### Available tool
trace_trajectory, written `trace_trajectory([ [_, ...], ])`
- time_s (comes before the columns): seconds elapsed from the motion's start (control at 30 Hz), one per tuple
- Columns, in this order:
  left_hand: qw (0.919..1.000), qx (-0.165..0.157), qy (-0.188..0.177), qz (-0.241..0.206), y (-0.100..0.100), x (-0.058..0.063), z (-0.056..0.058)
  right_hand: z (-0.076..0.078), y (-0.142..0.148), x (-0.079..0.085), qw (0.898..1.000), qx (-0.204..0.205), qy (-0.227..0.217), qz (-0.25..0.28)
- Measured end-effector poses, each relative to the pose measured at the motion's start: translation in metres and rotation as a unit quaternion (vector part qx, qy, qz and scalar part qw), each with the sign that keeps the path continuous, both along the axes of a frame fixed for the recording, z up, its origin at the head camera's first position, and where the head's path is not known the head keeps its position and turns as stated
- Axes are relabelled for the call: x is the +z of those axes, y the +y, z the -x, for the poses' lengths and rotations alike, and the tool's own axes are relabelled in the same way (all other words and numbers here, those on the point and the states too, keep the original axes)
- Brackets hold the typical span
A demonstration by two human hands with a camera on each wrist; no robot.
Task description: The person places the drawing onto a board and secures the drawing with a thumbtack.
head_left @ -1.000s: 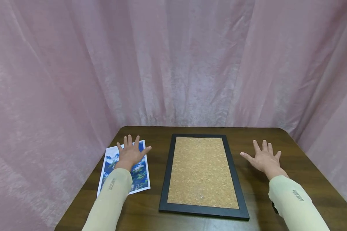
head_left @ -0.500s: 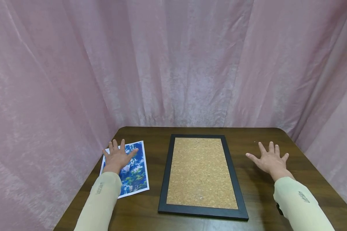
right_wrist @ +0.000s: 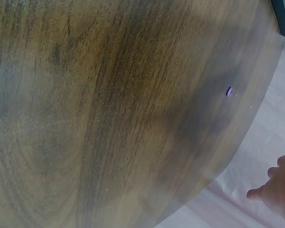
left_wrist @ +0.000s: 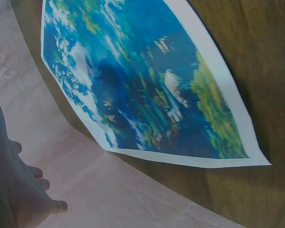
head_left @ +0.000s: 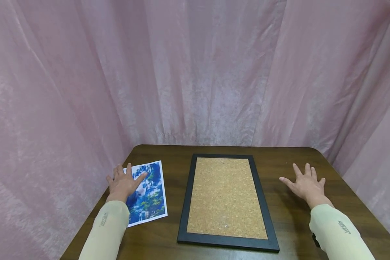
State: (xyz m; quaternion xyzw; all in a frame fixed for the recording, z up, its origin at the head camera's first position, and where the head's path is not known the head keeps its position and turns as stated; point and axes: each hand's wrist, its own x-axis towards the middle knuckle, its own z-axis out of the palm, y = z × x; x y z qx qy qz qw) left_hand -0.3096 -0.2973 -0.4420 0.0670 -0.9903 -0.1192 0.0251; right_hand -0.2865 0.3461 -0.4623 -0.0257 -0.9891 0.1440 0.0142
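Note:
My left hand [head_left: 122, 185] is spread with straight fingers above the left edge of a printed landscape picture [head_left: 152, 195] with a white border. The left wrist view shows a gap between the hand [left_wrist: 18, 183] and the print [left_wrist: 123, 85], which lies on the table. In the head view the hand hides the print's upper left part. My right hand [head_left: 305, 184] is also spread, holding nothing, over the table to the right of a black-framed cork board [head_left: 225, 195]. Below and beside that hand, the right wrist view has a tiny purple piece [right_wrist: 229, 91] on the wood.
The dark brown wooden table [head_left: 172, 234] has rounded far corners. Pink curtains [head_left: 214, 72] hang behind it and along both sides. A corner of the black frame [right_wrist: 283, 19] shows at the upper right of the right wrist view.
My left hand has shifted left and nearer to me, uncovering more of the print. The right hand has drifted a little to the right. Print and cork board have stayed put.

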Motion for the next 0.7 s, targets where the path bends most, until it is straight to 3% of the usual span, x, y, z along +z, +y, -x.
trace_trajectory([
  [0.27,0.9998,0.019,0.002,-0.011,-0.008,-0.008,-0.002,-0.002,0.003,0.003,1.000,-0.001,0.001,0.010],
  [0.7,0.9967,0.062,0.006,-0.051,-0.030,-0.023,-0.016,-0.006,0.008,-0.002,0.999,-0.014,0.011,0.044],
])
